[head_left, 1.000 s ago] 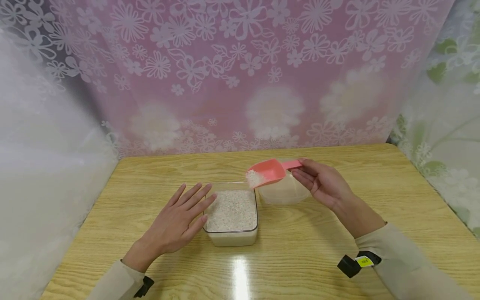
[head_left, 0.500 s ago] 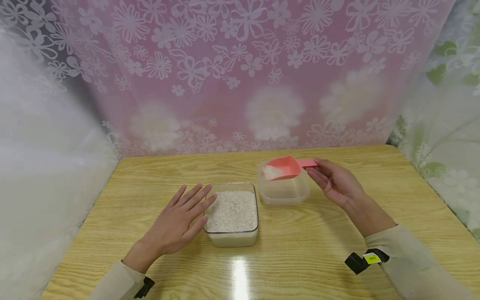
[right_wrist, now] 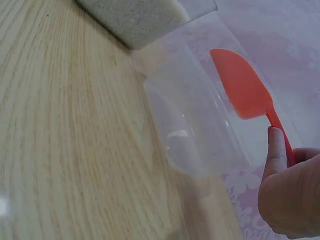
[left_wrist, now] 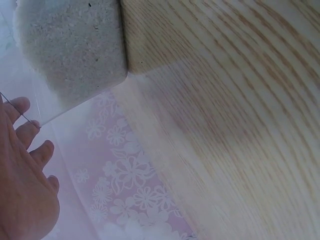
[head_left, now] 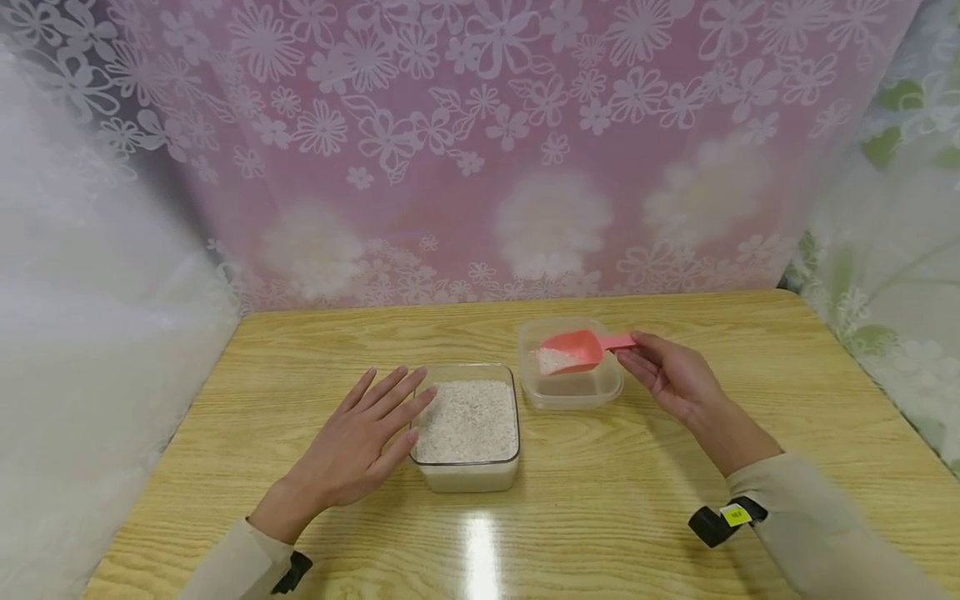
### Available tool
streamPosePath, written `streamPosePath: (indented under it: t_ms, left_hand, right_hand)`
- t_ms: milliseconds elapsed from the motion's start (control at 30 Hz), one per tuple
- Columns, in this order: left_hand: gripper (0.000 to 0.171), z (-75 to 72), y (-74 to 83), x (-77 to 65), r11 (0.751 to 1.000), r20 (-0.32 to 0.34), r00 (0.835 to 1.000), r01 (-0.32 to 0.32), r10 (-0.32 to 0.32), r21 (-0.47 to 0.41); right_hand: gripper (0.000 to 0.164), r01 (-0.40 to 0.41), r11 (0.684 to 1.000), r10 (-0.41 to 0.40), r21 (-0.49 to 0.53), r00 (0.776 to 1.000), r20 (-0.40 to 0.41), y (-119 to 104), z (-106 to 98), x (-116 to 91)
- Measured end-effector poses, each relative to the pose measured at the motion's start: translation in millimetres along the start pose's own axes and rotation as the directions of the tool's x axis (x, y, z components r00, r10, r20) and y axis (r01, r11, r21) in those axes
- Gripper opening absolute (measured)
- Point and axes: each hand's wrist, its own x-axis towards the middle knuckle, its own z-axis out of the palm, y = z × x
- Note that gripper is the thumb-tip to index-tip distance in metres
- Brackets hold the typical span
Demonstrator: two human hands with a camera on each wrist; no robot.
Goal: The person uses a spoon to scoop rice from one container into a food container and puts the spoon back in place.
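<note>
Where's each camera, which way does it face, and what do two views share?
Head: on the head, facing forward and down at the table; left hand, right hand, sleeves show.
Left wrist: on that wrist, facing rice and table; left hand shows.
Right wrist: on that wrist, facing scoop and tub; right hand shows.
Shared: head and right wrist show the scoop.

Curtained booth, wood-grain table

Lower left, the bare left-hand grip is holding its fingertips right at the edge of a clear, straight-sided container; white rice grains are showing inside! The pale, brown-grained table is filling the right, a pink, white-flowered sheet appearing below.
</note>
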Motion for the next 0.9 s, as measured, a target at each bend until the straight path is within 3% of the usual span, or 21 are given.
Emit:
streamPosePath:
  t_ms: [467, 900]
  left_hand:
    - [0.051, 1.1, 0.4, 0.7, 1.0, 0.007, 1.0, 0.007, -0.007, -0.003]
    - [0.051, 1.4, 0.3, 1.1, 1.0, 0.005, 1.0, 0.007, -0.007, -0.013]
  right_hand:
    - [0.021, 0.033, 0.99, -0.042, -0.141, 0.998, -0.057, 8.9, -2.9, 6.7]
    - [0.016, 0.064, 0.973, -0.077, -0.224, 0.996, -0.05, 12.4, 0.4, 7.7]
